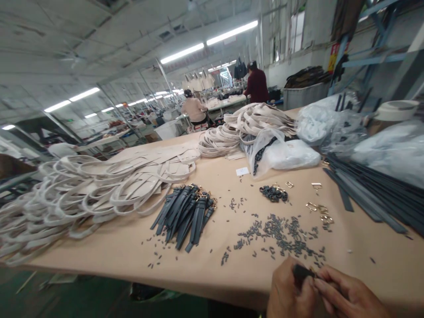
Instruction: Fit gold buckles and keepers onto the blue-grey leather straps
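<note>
– What lies on the tan paper-covered table (pixel 364 238)?
– Looped cream straps (pixel 76 198), short dark leather tabs (pixel 185 214), scattered small dark loops (pixel 281 234).
– And the hands?
– At the near edge, left hand (pixel 291 293) and right hand (pixel 347 296) pinch one small dark strap piece (pixel 303 270) together.

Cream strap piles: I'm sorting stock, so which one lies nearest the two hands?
The big heap of cream looped straps at the table's left end; the other pile lies farther back.

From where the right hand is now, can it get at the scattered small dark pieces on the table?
Probably yes: the small dark pieces lie just beyond the right hand, with only bare table between them.
</note>
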The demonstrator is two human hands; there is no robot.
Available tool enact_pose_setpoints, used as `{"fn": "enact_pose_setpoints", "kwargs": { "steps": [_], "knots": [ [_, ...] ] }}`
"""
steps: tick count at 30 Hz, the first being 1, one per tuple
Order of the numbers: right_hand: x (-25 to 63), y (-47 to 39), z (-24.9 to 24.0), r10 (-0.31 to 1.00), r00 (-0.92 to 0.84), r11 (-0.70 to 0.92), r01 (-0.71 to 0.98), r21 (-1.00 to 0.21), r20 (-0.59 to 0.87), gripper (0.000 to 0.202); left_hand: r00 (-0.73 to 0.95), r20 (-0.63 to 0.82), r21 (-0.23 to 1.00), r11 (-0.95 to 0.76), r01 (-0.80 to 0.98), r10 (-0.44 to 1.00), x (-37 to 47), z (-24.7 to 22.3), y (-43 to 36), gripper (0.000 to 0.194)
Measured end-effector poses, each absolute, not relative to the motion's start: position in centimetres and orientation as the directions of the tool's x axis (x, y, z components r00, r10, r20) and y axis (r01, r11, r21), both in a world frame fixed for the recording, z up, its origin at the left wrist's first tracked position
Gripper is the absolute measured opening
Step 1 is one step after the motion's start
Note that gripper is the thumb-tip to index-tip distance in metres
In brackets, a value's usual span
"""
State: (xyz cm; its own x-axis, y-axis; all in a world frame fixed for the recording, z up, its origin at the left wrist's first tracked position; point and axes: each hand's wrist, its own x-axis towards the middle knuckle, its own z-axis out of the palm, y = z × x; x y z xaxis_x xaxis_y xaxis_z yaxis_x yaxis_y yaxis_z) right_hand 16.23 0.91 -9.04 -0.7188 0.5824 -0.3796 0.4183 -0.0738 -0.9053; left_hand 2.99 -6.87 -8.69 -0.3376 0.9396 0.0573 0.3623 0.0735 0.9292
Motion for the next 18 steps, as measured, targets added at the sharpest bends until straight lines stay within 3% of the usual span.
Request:
{"fn": "enact_pose_setpoints", "kwargs": {
  "steps": [3, 6, 10, 12, 14, 18],
  "knots": [
    [16.1, 1.2, -7.1, 0.674, -0.697, 0.085, 0.405, -0.91, -0.247, 0.038, -0.214, 0.156, 0.906, -0.053, 0.421, 0.964, 2.9, -6.1, -7.6, 0.021],
    [16.0, 1.5, -5.0, 0.638, -0.749, 0.142, 0.341, -0.929, -0.177, 0.033, -0.146, 0.119, 0.966, -0.08, 0.246, 0.982, 2.2, -4.9, -8.0, 0.027],
    [16.1, 1.7, -4.4, 0.544, -0.826, 0.145, 0.265, -0.953, -0.146, 0.022, -0.121, -0.05, 0.997, 0.042, -0.069, 0.991, 1.3, -5.7, -7.4, 0.02],
    [16.2, 1.6, -4.5, 0.512, -0.845, 0.131, 0.254, -0.958, -0.154, 0.018, -0.078, -0.141, 0.962, 0.117, -0.246, 0.987, 1.2, -6.1, -7.2, 0.011],
    [16.2, 1.5, -4.5, 0.484, -0.858, 0.134, 0.266, -0.955, -0.171, 0.016, 0.033, -0.234, 0.891, 0.228, -0.392, 0.972, 1.1, -6.2, -7.1, 0.02],
    [15.8, 1.6, -4.1, 0.487, -0.848, 0.188, 0.334, -0.924, -0.207, 0.015, 0.174, -0.296, 0.837, 0.343, -0.426, 0.939, 0.5, -5.8, -6.9, 0.02]
  ]
}}
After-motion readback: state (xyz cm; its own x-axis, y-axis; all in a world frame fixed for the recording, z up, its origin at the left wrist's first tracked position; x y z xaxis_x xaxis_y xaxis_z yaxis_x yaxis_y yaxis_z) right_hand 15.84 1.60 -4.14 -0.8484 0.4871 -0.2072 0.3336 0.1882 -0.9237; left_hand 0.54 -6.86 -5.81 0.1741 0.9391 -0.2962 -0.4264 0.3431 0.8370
